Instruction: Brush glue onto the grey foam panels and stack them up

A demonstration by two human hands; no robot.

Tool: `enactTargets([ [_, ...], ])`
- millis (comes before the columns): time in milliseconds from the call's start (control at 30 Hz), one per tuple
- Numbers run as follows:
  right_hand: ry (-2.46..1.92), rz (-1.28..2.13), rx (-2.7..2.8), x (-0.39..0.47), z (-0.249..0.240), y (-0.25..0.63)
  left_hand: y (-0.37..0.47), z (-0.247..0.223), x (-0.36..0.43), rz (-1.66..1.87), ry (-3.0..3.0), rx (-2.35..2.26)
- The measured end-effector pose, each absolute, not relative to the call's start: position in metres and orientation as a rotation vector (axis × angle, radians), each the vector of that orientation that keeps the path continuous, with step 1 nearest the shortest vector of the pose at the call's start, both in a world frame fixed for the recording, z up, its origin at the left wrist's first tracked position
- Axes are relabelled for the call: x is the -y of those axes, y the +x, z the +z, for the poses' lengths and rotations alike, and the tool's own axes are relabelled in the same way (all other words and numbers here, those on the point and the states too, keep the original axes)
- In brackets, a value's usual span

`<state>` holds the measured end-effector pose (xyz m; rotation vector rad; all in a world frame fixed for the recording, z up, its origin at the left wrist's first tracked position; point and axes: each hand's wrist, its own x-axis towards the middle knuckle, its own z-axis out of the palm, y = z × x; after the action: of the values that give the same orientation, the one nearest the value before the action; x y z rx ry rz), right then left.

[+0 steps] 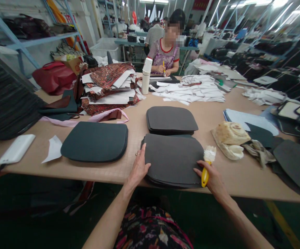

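A stack of dark grey rounded panels (pixel 174 157) lies at the table's front edge before me. My left hand (pixel 138 166) rests against its left side, fingers stretched out and thumb apart. At the stack's right edge, my right hand (pixel 212 176) holds a yellow-handled paintbrush (pixel 205 174) with white-coated bristles pointing away from me. Some of its fingers touch the top panel. Just behind is a second stack of grey panels (pixel 171 118). To the left lies a stack of dark blue-green panels (pixel 95 141).
A glue-stained container (pixel 231 133) and a rag (pixel 260 152) sit to the right, near more grey panels (pixel 296 166). Patterned pieces (pixel 110 90) are piled back left. White strips (pixel 191 89) lie before a co-worker (pixel 165 52). A white device (pixel 17 148) lies far left.
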<state>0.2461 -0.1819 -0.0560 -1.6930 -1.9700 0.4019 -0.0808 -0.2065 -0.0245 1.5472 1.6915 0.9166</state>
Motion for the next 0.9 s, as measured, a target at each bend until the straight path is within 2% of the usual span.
enactTargets([
  [300,-1.675,0.350,1.986,0.180,-0.067,0.250,-0.077,-0.013,0.213,0.704,1.824,-1.910],
  [500,-1.568,0.286,1.945,0.178,-0.086,0.252,-0.076,-0.024,0.211,0.492,2.090,-1.790],
  [733,-1.398,0.234,1.913,0.183,-0.092,0.256,-0.080,-0.045,0.221,0.551,2.098,-1.758],
  [900,-1.484,0.242,1.922,0.179,-0.085,0.256,-0.051,-0.024,0.210,0.557,2.125,-1.759],
])
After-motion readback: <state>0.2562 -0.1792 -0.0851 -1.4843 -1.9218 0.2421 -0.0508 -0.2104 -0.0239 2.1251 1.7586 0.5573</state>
